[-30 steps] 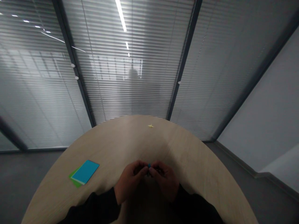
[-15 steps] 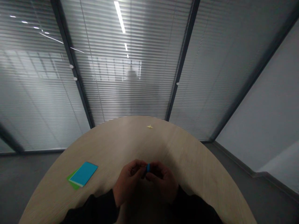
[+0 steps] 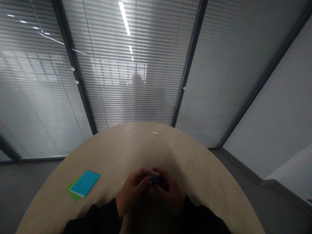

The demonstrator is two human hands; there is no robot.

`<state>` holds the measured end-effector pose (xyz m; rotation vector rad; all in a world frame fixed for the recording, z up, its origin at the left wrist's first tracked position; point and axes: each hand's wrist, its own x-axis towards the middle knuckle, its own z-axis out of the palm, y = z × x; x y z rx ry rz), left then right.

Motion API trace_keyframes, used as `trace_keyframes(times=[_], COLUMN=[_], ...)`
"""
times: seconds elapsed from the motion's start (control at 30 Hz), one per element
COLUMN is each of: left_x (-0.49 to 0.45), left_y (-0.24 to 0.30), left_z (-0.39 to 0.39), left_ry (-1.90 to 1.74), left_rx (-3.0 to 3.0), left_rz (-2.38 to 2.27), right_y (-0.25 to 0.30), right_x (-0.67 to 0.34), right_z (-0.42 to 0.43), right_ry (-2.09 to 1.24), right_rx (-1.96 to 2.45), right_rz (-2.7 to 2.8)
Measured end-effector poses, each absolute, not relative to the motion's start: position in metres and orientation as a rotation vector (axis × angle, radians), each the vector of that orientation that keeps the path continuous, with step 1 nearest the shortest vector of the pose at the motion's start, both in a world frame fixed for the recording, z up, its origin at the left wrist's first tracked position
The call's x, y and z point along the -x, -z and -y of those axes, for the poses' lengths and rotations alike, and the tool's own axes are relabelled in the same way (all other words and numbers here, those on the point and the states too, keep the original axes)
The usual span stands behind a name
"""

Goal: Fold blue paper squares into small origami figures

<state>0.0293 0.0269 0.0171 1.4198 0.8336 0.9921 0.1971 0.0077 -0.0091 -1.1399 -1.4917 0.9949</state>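
Between my two hands, close to the table's near middle, is a small folded piece of blue paper [image 3: 154,179]. My left hand [image 3: 133,190] pinches it from the left with thumb and fingers. From the right, my right hand [image 3: 170,191] has its thumb against the lower part of the paper, and its index finger is lifted a little above it. The fingers cover much of the paper, so its full shape is hidden. Both hands are in shadow and both wrists come out of dark sleeves.
On the round wooden table [image 3: 117,156], a stack of blue paper sheets [image 3: 85,183] overlaps a green sheet [image 3: 75,194] at the left. A small yellow folded paper figure [image 3: 155,132] lies near the far edge. Glass panels with blinds [image 3: 136,104] stand behind the table.
The blue paper has turned between my fingers and now shows a pointed shape instead of a narrow strip. My right index finger has lifted off it. The view has shifted slightly.
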Motion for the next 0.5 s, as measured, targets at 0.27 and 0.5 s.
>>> trace_keyframes(times=[0.27,0.5], left_x=[-0.027,-0.025], left_y=[-0.018,-0.012], left_z=[-0.031,-0.035], left_ry=[-0.826,-0.827], left_rx=[-1.569,-1.578], left_rz=[-0.957,-0.936], right_y=[0.013,0.014], right_x=[-0.204,-0.209], right_z=[-0.008,-0.012], right_ry=[-0.912,-0.897], right_rx=[1.148,1.113], right_rz=[1.575,1.566])
